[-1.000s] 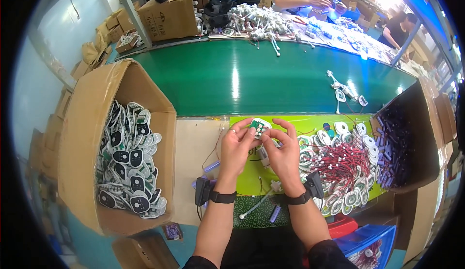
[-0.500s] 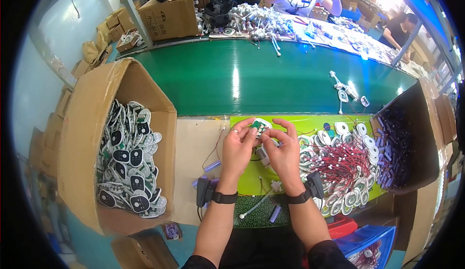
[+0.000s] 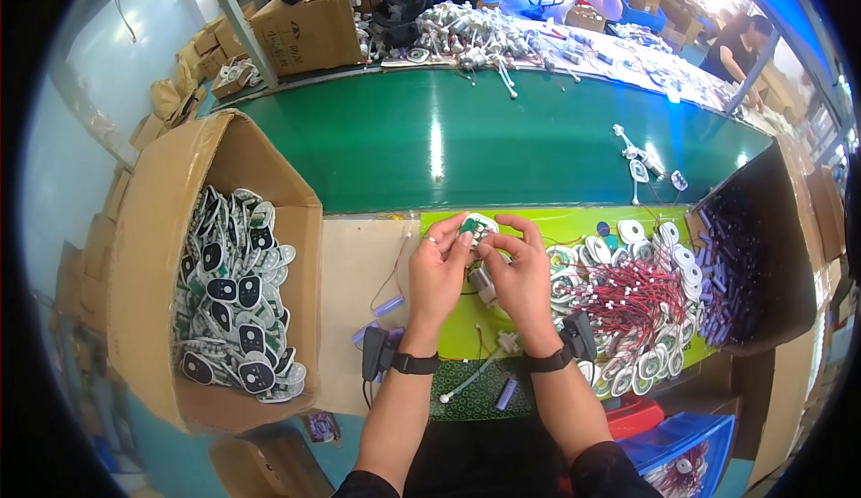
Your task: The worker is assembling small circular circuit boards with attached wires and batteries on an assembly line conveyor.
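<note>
A green circuit board in a white rounded casing [image 3: 472,226] is held between the thumb and fingers of my left hand [image 3: 436,269]. My right hand [image 3: 523,274] has its thumb and index finger pinched at the board's lower right edge; whatever lies between those fingertips is hidden. Below the hands, a silver and white cylindrical part [image 3: 482,284] lies partly behind my right fingers. A white rod with a small ball end [image 3: 468,380] and a purple battery cell [image 3: 507,394] rest nearer to me on the dark green patterned mat [image 3: 462,408].
To the left stands a cardboard box [image 3: 305,318] of white and black panels. At right lie piled white rings with red wires [image 3: 628,296], beside a box of purple cells [image 3: 717,292]. A green conveyor belt [image 3: 359,148] crosses ahead, carrying one wired assembly [image 3: 641,161]. People work beyond.
The board is tilted a little differently, and both hands have shifted slightly left and up in the picture. The whole view has moved a little too. My grip looks the same.
</note>
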